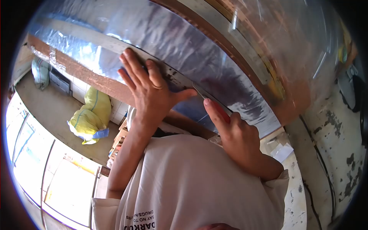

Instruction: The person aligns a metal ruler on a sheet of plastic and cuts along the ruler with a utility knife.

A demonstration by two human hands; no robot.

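My left hand (pixel 149 84) lies flat with fingers spread, pressing on a long pale straightedge (pixel 174 75) with dark marks. Beneath the straightedge is a shiny bluish sheet (pixel 161 27), spread over a brown-edged board or table (pixel 92 78). Just right of my left thumb, my right hand (pixel 241 138) is closed around a red-handled knife (pixel 222 112). Its thin blade points up and left, against or very near the straightedge's edge; exact contact cannot be made out. The right index finger stretches along the handle toward the blade.
Clear plastic film (pixel 299 50) covers the far right side. A yellow sack (pixel 92 115) and a pale sack (pixel 40 73) stand on the floor at left. Dark cable (pixel 320 157) runs along the stained surface at right. White paper (pixel 281 152) lies near my right elbow.
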